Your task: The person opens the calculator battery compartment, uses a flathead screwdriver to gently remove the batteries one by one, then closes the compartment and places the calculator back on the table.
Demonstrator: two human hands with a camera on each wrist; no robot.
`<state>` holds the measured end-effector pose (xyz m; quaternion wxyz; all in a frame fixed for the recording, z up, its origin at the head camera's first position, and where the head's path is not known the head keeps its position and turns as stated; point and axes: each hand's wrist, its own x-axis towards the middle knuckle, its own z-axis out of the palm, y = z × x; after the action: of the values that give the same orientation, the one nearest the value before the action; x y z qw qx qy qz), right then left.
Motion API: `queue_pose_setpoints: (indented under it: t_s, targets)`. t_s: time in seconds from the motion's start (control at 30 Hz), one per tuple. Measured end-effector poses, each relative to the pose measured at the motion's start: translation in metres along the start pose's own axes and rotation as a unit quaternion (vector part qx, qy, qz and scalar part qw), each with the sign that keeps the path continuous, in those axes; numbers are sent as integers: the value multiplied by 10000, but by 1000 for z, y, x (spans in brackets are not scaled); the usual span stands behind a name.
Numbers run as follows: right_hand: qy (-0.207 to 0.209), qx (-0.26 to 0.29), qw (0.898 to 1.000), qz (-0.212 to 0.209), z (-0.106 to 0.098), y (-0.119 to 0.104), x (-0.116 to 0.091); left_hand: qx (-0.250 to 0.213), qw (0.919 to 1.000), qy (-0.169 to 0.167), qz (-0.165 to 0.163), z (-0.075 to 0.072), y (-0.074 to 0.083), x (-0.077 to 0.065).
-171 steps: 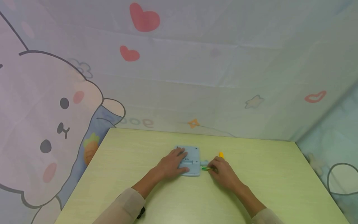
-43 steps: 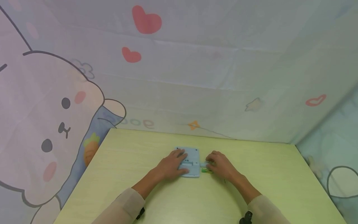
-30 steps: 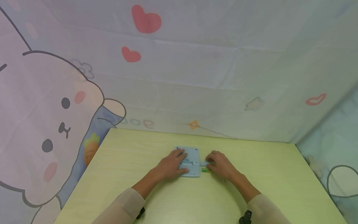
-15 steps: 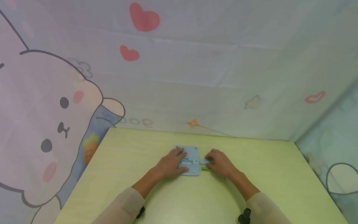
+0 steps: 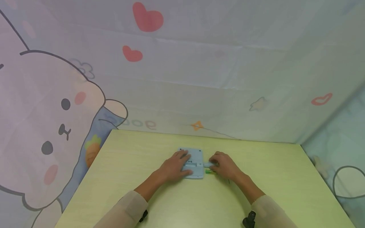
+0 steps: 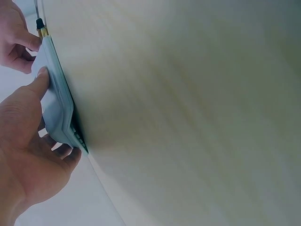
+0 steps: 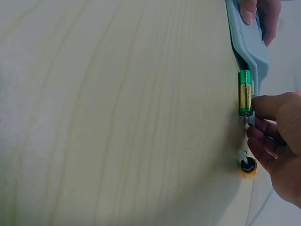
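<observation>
A light-blue calculator (image 5: 196,156) lies face down, its back showing a recessed battery slot and corner holes. My left hand (image 5: 174,166) grips it, thumb on the back, fingers at the far edge in the left wrist view (image 6: 30,146). Beside its right edge, my right hand (image 5: 226,166) pinches a narrow light-blue strip, like a battery cover (image 5: 207,165); its far end is hidden by the fingers. A green and gold battery (image 7: 245,92) lies just in front of the strip. Under the right hand sits a screwdriver (image 7: 248,165) with a black and orange end, mostly hidden.
All of this lies on a pale yellow-green wooden table (image 5: 137,148). Behind it hangs a cloth backdrop (image 5: 199,63) with hearts and a cartoon animal. A dark wrist strap piece (image 5: 249,219) shows at the right sleeve.
Since the oldest frame, my right hand has shifted slightly up and left onto the blue strip, and the orange handle beyond it is now hidden. The left hand and calculator stay put.
</observation>
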<state>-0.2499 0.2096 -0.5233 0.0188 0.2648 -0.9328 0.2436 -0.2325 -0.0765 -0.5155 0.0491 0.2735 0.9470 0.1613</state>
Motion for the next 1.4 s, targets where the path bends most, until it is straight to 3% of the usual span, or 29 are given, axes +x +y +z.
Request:
queue_pose_setpoints:
  t_s: [0.37,0.6,1.4]
  targets:
    - [41,-19,10000,-57,0,-1,0,-40,10000,-9,13,0,-1,0]
    - [30,-102,9999,132,0,-1,2,-19,10000,-8,48,0,-1,1]
    - [328,253,9988,274,-2,-3,1,61,10000,11,-11,2,-2,1]
